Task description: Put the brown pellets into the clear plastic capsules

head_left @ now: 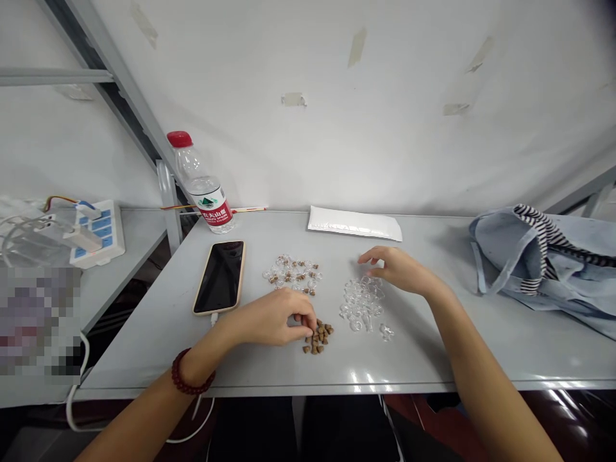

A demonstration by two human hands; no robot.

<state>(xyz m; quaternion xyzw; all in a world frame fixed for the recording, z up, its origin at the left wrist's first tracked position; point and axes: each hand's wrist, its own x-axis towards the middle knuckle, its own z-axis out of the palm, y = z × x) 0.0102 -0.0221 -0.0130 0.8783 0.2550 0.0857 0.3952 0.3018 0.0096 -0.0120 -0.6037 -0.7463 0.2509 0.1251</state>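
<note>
My left hand (pixel 279 316), with a dark red bead bracelet (pixel 185 378) on its wrist, reaches into a small pile of brown pellet-like pieces (pixel 318 343). Its thumb and fingers are pinched together at the pile's left edge, and what lies between them is hidden. Over the far edge of a heap of clear plastic pieces (pixel 360 301) hovers my right hand (pixel 397 266), its fingers apart and nothing visible in them. Beyond my left hand lies a group of clear pieces with brown bits in them (pixel 293 273), partly covered by that hand.
A phone (pixel 220 277) with a white cable lies at left, near a water bottle (pixel 209 199). A white packet (pixel 355 224) rests by the wall. At right is a blue striped cloth bag (pixel 543 263); a power strip (pixel 100 234) sits far left. The grey table's front edge (pixel 269 391) is near me.
</note>
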